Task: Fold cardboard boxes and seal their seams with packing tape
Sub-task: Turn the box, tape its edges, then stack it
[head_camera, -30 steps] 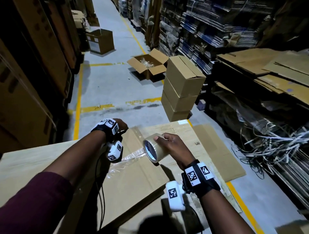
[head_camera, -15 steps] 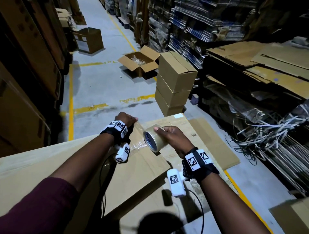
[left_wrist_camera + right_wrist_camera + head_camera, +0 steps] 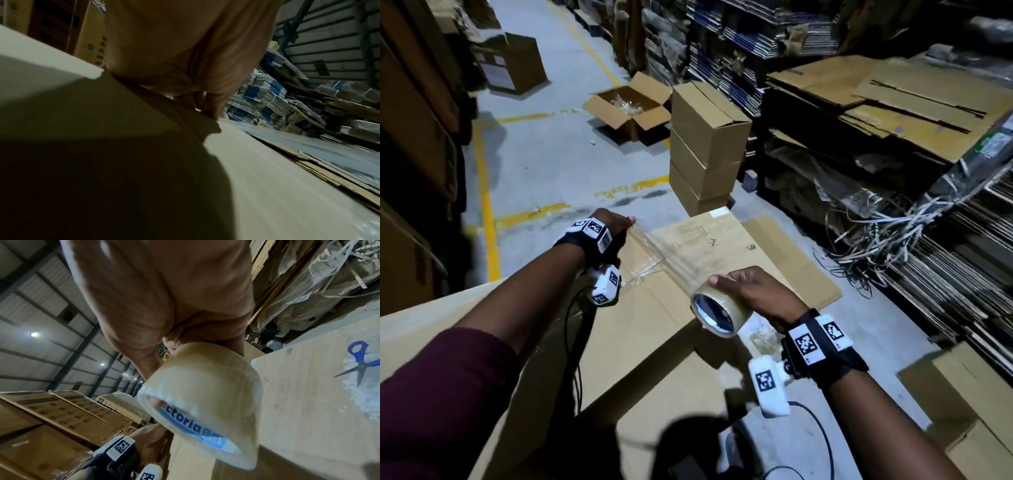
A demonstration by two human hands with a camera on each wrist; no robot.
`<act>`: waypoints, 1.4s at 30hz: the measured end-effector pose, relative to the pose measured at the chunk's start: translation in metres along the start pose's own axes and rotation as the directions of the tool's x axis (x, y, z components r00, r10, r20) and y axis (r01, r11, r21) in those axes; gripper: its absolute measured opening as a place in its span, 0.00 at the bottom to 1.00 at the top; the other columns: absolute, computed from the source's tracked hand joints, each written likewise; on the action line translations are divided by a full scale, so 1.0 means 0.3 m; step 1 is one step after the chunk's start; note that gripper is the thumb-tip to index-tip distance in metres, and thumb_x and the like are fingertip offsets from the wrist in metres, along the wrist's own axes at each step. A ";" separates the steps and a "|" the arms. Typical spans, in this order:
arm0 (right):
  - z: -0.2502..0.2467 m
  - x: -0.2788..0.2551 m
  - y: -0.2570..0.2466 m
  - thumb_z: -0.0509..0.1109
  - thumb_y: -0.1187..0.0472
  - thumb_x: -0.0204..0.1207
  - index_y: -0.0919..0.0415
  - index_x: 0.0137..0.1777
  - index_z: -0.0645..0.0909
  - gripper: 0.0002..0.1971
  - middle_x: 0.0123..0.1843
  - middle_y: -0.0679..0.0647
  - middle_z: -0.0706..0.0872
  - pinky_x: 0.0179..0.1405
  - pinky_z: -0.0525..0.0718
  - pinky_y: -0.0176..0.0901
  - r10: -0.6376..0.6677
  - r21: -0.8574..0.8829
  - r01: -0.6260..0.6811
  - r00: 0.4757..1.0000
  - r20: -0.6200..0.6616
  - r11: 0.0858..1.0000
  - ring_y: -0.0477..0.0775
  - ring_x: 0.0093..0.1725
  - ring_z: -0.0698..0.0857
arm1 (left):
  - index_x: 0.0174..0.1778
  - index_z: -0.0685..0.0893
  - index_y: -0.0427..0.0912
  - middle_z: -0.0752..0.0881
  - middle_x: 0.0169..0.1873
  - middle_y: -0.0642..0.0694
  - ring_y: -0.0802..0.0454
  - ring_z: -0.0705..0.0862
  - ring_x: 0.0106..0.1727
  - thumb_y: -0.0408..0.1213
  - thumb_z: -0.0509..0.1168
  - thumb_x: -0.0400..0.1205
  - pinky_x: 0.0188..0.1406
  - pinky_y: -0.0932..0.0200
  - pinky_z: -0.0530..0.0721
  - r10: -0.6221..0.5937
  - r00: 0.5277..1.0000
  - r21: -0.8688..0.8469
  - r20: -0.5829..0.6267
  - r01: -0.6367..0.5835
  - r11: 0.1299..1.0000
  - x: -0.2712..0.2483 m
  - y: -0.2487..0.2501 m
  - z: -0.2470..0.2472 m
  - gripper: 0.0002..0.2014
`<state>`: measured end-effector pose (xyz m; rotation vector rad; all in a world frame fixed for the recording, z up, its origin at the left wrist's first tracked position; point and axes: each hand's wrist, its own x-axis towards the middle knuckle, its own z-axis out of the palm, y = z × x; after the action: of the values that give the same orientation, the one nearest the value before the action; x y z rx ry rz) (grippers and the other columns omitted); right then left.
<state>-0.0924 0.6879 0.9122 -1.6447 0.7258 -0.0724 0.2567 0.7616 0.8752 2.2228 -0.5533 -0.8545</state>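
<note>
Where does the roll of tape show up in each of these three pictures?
Head: the tape roll sits lower centre, held by the right hand.
Left wrist: not in it.
Right wrist: it fills the centre.
Shared landmark: the cardboard sheet beneath.

The concrete floor [image 3: 544,161] (yellow-lined) carries flattened cardboard sheets [image 3: 726,246], three stacked boxes [image 3: 705,147], and an open carton [image 3: 631,109].
</note>
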 end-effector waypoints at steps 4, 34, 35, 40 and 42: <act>0.020 0.016 0.040 0.76 0.42 0.78 0.58 0.31 0.77 0.23 0.29 0.58 0.73 0.36 0.69 0.45 0.045 -0.168 -0.050 0.998 -0.031 0.985 0.53 0.30 0.73 | 0.64 0.86 0.28 0.86 0.63 0.31 0.35 0.84 0.64 0.45 0.71 0.84 0.51 0.57 0.74 0.007 0.997 0.101 -0.074 0.001 0.995 -0.037 0.029 0.015 0.22; 0.174 0.038 0.098 0.80 0.59 0.77 0.59 0.59 0.90 0.11 0.53 0.53 0.92 0.53 0.87 0.43 -0.493 -0.387 0.357 0.799 -0.345 0.850 0.48 0.50 0.90 | 0.89 0.53 0.46 0.70 0.82 0.40 0.41 0.74 0.78 0.77 0.77 0.50 0.75 0.47 0.76 0.087 0.975 0.367 0.205 -0.159 0.917 -0.088 -0.031 -0.001 0.74; 0.210 0.076 0.083 0.76 0.66 0.78 0.62 0.58 0.91 0.09 0.50 0.56 0.92 0.52 0.87 0.46 -0.541 -0.468 0.376 0.789 -0.291 0.800 0.53 0.48 0.90 | 0.88 0.54 0.46 0.69 0.83 0.40 0.41 0.73 0.80 0.79 0.76 0.46 0.77 0.48 0.74 0.089 0.973 0.370 0.211 -0.164 0.914 -0.088 -0.028 -0.003 0.77; 0.306 0.261 0.008 0.62 0.72 0.81 0.62 0.42 0.79 0.08 0.38 0.60 0.86 0.40 0.80 0.52 -0.352 -0.722 0.155 0.927 -0.130 0.674 0.66 0.43 0.83 | 0.88 0.57 0.47 0.67 0.84 0.41 0.43 0.70 0.82 0.60 0.78 0.72 0.77 0.53 0.71 0.087 0.976 0.284 0.199 -0.143 0.948 -0.086 -0.041 -0.030 0.54; 0.296 0.309 -0.025 0.62 0.67 0.83 0.58 0.40 0.76 0.10 0.40 0.60 0.85 0.39 0.70 0.48 -0.296 -0.760 0.122 0.951 -0.096 0.639 0.66 0.44 0.81 | 0.87 0.61 0.46 0.70 0.82 0.39 0.43 0.72 0.80 0.57 0.73 0.79 0.72 0.57 0.70 0.095 0.978 0.269 0.187 -0.143 0.953 -0.084 -0.047 -0.039 0.44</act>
<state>0.0237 0.7198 0.8667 -2.5628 0.7698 -0.1301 0.2496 0.7909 0.8820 2.3508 -0.9339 -0.9592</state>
